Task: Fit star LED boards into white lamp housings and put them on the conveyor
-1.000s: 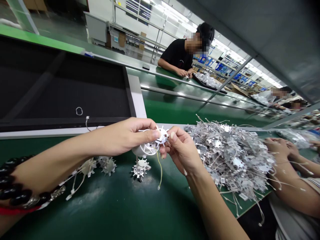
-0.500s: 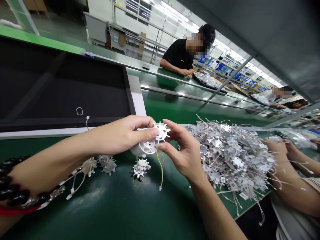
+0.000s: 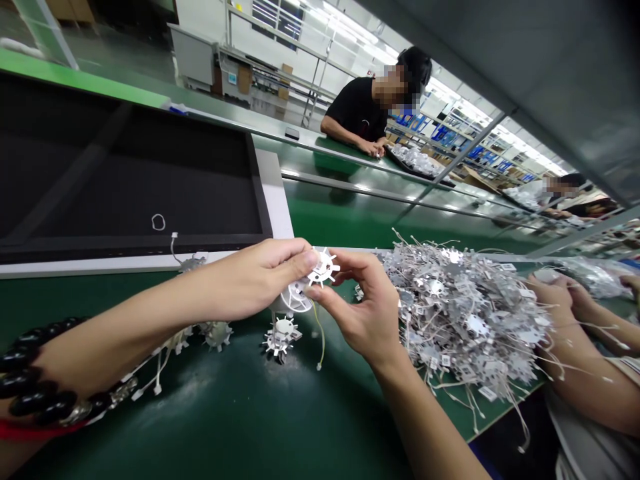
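Note:
My left hand point(image 3: 273, 270) is closed around a white round plastic housing point(image 3: 296, 299), its thumb pressing a white spoked disc point(image 3: 323, 267) at the housing's upper right. Fingers of my right hand point(image 3: 363, 297) pinch that disc at its right and lower edges. From the held parts hangs a thin yellowish wire point(image 3: 321, 337) with a small white connector at its end. Just below on the green table lies a small cluster of spoked discs point(image 3: 281, 337). More discs point(image 3: 217, 333) with white leads lie partly hidden under my left forearm.
A big heap of metallic spoked discs with wires point(image 3: 465, 313) covers the table at right. Beyond it are a neighbour's hands point(image 3: 555, 290). A black tray point(image 3: 125, 173) with a white edge fills the back left. Across the bench another person point(image 3: 357, 110) works beside a tray of parts.
Both my hands have shifted slightly down with the housing and disc. My left hand now covers more of the housing. The yellowish wire has swung a little.

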Demonstrator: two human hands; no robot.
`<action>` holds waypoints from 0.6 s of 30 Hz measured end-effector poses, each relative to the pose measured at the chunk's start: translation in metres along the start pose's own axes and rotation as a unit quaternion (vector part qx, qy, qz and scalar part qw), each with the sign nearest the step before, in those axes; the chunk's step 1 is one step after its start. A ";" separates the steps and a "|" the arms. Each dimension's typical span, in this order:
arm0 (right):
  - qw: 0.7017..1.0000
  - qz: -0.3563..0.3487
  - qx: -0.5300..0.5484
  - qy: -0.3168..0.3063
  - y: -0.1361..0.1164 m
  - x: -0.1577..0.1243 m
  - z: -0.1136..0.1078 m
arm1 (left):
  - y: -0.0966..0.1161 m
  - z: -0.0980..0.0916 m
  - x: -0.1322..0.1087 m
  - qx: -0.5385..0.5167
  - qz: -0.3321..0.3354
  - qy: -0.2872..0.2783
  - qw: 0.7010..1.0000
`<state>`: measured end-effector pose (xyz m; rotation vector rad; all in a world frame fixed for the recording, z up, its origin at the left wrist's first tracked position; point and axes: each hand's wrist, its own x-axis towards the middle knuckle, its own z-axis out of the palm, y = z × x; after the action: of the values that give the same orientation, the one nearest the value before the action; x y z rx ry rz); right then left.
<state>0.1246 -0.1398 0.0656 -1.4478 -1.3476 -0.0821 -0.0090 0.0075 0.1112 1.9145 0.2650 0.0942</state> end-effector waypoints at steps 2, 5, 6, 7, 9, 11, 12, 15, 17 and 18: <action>1.000 -0.009 -0.009 0.002 -0.001 0.000 0.000 | -0.001 0.000 0.000 -0.005 0.006 -0.004 1.000; 0.999 -0.027 -0.028 0.005 0.000 0.000 0.001 | 0.000 -0.001 0.001 -0.009 0.006 -0.010 1.000; 0.999 -0.037 -0.035 0.007 0.000 0.000 0.001 | 0.000 -0.001 0.001 -0.007 0.004 -0.008 1.000; 0.998 -0.049 -0.044 0.011 0.000 0.000 0.001 | 0.001 -0.001 0.001 -0.003 0.002 -0.005 1.000; 0.994 -0.080 -0.065 0.020 0.000 0.000 0.000 | 0.002 -0.001 0.001 0.004 -0.001 0.003 1.000; 0.990 -0.106 -0.086 0.022 0.000 0.000 0.000 | 0.003 -0.001 0.000 0.009 0.002 0.009 1.000; 0.989 -0.114 -0.093 0.021 0.000 0.000 -0.001 | 0.004 -0.001 -0.001 0.010 0.003 0.010 1.000; 0.988 -0.124 -0.090 0.013 0.001 0.000 -0.001 | 0.006 -0.002 -0.002 0.012 0.010 0.008 1.000; 0.988 -0.130 -0.080 0.011 0.002 0.000 -0.001 | 0.007 -0.002 -0.003 0.006 0.014 0.002 1.000; 0.988 -0.133 -0.075 0.009 0.002 0.000 -0.001 | 0.008 -0.002 -0.003 -0.003 0.014 -0.003 1.000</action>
<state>0.1266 -0.1398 0.0651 -1.3794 -1.5402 -0.3772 -0.0111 0.0063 0.1192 1.9121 0.2345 0.1074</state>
